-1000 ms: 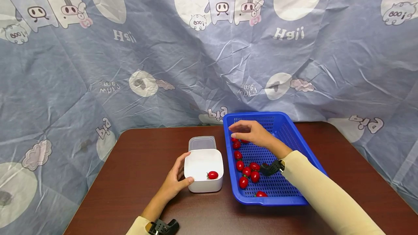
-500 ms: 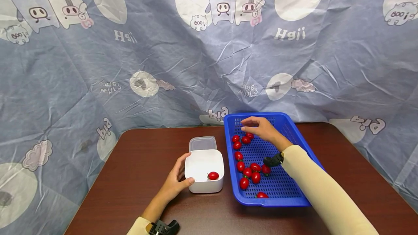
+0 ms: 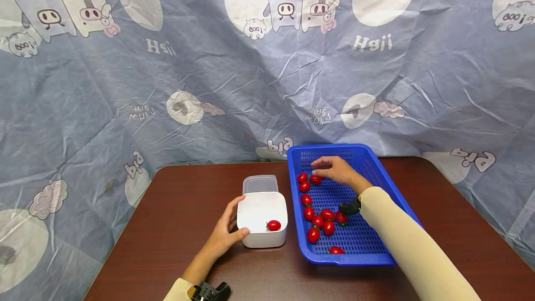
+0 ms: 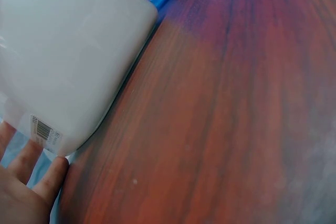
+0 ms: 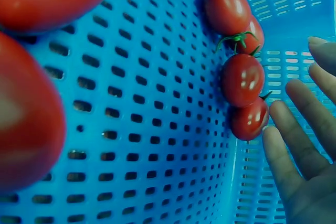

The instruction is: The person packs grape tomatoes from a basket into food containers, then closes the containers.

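Observation:
In the head view, my left hand holds the near-left side of a white square container, thumb at its front corner. One cherry tomato lies inside that container. The left wrist view shows my fingers against the container's outer wall, close to a barcode label. My right hand hovers inside the blue basket at its far end. In the right wrist view its fingers are spread and extended beside a cherry tomato, holding nothing. One tomato near the fingertips is partly hidden in the head view.
Several more cherry tomatoes lie along the basket's left side and front. Behind the white container a translucent lid rests on the brown table. A patterned cloth hangs behind the table.
My right hand has moved right within the basket and then dipped lower, covering a tomato that showed half a second ago. The left hand and white container stay in place.

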### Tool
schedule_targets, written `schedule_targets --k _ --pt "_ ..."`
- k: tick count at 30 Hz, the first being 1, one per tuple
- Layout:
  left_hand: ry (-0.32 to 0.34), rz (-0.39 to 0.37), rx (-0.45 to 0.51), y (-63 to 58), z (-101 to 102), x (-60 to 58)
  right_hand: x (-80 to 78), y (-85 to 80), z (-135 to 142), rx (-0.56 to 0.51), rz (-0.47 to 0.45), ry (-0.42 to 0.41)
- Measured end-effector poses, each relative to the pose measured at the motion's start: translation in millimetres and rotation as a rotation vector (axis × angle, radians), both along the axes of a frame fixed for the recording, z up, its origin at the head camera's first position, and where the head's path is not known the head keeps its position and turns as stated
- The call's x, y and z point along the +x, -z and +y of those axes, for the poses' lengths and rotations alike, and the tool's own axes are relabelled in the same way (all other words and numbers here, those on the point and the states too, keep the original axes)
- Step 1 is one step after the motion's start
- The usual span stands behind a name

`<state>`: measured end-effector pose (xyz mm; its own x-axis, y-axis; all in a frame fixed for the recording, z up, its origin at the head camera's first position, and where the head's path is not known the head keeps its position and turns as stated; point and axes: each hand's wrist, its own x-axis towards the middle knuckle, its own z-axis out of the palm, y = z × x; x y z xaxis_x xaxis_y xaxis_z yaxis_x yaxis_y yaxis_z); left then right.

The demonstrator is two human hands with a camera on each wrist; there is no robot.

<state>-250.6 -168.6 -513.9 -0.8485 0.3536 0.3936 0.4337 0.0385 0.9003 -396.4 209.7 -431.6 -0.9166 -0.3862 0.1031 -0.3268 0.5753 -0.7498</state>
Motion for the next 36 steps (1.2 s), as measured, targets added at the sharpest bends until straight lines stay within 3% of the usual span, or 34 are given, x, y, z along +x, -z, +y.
schedule_targets --k 16,23,36 --pt "-0.011 -0.006 -0.016 -1.0 -1 1.7 -1.7 9.1 -5 0.124 0.002 -0.079" --pt "-0.012 0.004 -0.034 0.2 -1 1.7 -0.5 13.6 -6 0.195 0.064 -0.115" --pt "-0.004 0.01 -0.026 -1.1 0 1.2 -0.3 11.5 -8 0.219 0.073 -0.098"
